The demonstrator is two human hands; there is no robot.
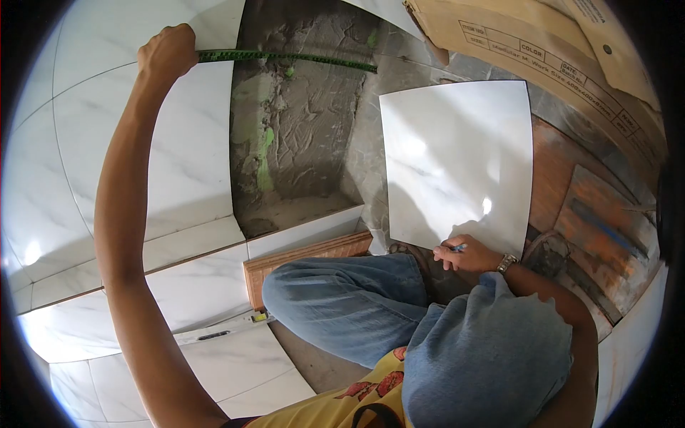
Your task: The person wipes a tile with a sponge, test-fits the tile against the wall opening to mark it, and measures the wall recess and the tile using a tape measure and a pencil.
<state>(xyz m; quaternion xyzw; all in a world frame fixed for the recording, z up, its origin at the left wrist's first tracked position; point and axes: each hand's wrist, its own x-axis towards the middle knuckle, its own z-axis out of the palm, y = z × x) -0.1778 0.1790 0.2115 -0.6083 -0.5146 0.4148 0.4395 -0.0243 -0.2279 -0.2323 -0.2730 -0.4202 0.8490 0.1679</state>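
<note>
My left hand is closed round a tape measure, whose case is hidden in the fist. Its green blade stretches right across the rough mortar strip and ends near the strip's right edge. In my right hand is a thin pen, held between bent fingers. That hand rests by the lower edge of a loose white square tile, which lies beside the strip. Laid white tiles sit under my left hand.
A cardboard tile box fills the upper right. Orange-brown boards lie at the right. Stacked brown tiles stand by my bent knee. A spirit level rests on the white tiles at lower left.
</note>
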